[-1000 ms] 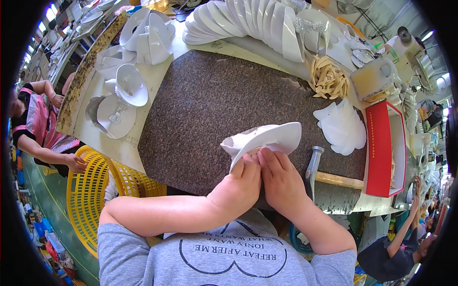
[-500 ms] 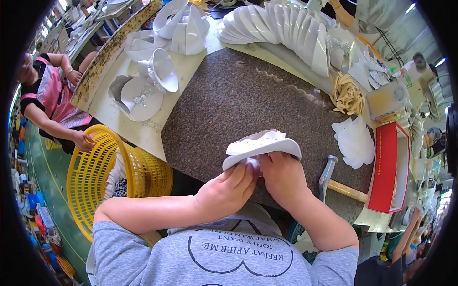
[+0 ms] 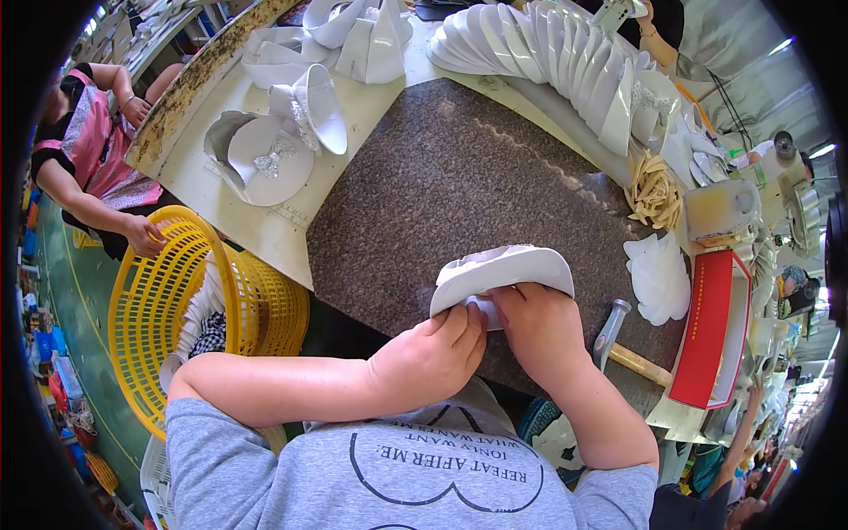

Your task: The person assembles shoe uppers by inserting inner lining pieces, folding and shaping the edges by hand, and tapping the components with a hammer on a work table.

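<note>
Both my hands grip a white shoe upper (image 3: 503, 272) with a smooth curved edge, over the near part of the dark stone slab (image 3: 397, 185). My left hand (image 3: 428, 353) has its fingers closed on the near left edge. Against the right underside, my right hand (image 3: 541, 331) presses with bent fingers. A smaller white flap shows between the fingertips; most of the piece's underside is hidden. To the right of my right hand lies a hammer (image 3: 611, 334) with a grey metal head and a wooden handle.
White uppers with silver bows (image 3: 276, 168) stand at the left. A long row of white uppers (image 3: 530, 66) lines the back. Tan strips (image 3: 654, 193), white sheets (image 3: 658, 278) and a red box (image 3: 702, 327) lie right. A yellow basket (image 3: 230, 291) stands left, beside a person in pink (image 3: 106, 163).
The white upper has tilted, so its smooth outer face shows more and its inner side less. Both hands stay closed on it. The whole view has shifted slightly.
</note>
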The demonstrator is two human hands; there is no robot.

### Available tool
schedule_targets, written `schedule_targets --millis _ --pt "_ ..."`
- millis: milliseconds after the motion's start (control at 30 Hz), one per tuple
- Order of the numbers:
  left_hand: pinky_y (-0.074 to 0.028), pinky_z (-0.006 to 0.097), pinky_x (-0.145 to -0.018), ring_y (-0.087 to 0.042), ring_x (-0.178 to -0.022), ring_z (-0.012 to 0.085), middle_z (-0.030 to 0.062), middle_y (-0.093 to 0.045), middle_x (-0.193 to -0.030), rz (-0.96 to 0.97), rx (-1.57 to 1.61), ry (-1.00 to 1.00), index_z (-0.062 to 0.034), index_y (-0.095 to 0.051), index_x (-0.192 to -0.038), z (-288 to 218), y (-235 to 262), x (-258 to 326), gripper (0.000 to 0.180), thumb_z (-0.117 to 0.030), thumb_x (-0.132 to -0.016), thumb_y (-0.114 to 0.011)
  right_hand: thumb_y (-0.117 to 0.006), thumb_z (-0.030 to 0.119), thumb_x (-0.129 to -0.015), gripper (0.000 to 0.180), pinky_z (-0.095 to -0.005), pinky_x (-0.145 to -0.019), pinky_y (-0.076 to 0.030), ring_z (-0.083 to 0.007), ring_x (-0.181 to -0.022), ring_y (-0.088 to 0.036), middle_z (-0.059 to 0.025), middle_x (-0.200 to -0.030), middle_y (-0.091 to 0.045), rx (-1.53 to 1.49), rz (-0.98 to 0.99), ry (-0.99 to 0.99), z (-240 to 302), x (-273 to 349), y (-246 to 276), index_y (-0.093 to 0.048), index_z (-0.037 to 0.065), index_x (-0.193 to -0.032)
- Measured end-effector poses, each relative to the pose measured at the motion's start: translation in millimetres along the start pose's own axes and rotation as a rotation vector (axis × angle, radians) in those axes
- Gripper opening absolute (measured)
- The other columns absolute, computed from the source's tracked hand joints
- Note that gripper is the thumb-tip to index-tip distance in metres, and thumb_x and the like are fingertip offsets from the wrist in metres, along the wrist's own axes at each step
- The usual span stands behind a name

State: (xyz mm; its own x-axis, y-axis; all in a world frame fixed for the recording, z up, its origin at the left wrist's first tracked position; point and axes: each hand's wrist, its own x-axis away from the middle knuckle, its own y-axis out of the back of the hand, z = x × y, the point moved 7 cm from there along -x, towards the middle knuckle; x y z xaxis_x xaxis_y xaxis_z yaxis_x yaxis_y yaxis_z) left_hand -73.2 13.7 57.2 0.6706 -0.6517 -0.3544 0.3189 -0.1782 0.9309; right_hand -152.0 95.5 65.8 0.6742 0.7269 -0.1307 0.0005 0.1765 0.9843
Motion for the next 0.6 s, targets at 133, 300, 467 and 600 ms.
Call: schedule_targets --millis 133,300,467,600 --pt "-0.050 0.041 -0.092 -0.058 -0.104 0.0338 0.0217 -0.062 -0.114 0.008 -0.026 -0.009 0.0033 -0.066 -0.104 -1 2 -3 0.038 -0.022 -0.079 -0.055 -0.062 0.013 -0.079 0.021 -0.0359 -0.060 -0.056 -0.0235 -0.070 -0.066 -0.0088 -0.089 -0.062 0.003 0.013 0.008 3 0 0 -0.066 0.006 -0.098" --pt "-0.046 0.040 -0.089 -0.058 -0.104 0.0312 0.0184 -0.064 -0.116 0.043 -0.112 0.049 -0.0010 -0.066 -0.106 -3 -8 -8 0.037 -0.025 -0.081 -0.054 -0.062 0.014 -0.080 0.023 -0.0362 -0.063 -0.055 -0.0245 -0.074 -0.065 -0.0106 -0.093 -0.060 0.060 0.065 0.063 5 1 -4 -0.064 0.001 -0.099" --pt "-0.044 0.038 -0.091 -0.056 -0.096 0.0279 0.0183 -0.065 -0.107 -0.012 -0.087 0.058 -0.0011 -0.064 -0.102 0 -7 -8 0.032 -0.026 -0.085 -0.052 -0.060 0.015 -0.081 0.034 -0.0358 -0.071 -0.055 -0.0257 -0.089 -0.063 -0.0142 -0.107 -0.056 -0.055 0.104 0.146 9 5 14 -0.061 -0.003 -0.110" --pt "-0.044 0.037 -0.090 -0.057 -0.095 0.0275 0.0157 -0.065 -0.105 0.000 -0.087 0.091 -0.0013 -0.064 -0.101 1 -7 -13 0.031 -0.025 -0.084 -0.053 -0.057 0.015 -0.083 0.040 -0.0359 -0.078 -0.055 -0.0250 -0.095 -0.061 -0.0127 -0.110 -0.057 0.068 0.106 0.186 10 13 3 -0.059 -0.005 -0.117"
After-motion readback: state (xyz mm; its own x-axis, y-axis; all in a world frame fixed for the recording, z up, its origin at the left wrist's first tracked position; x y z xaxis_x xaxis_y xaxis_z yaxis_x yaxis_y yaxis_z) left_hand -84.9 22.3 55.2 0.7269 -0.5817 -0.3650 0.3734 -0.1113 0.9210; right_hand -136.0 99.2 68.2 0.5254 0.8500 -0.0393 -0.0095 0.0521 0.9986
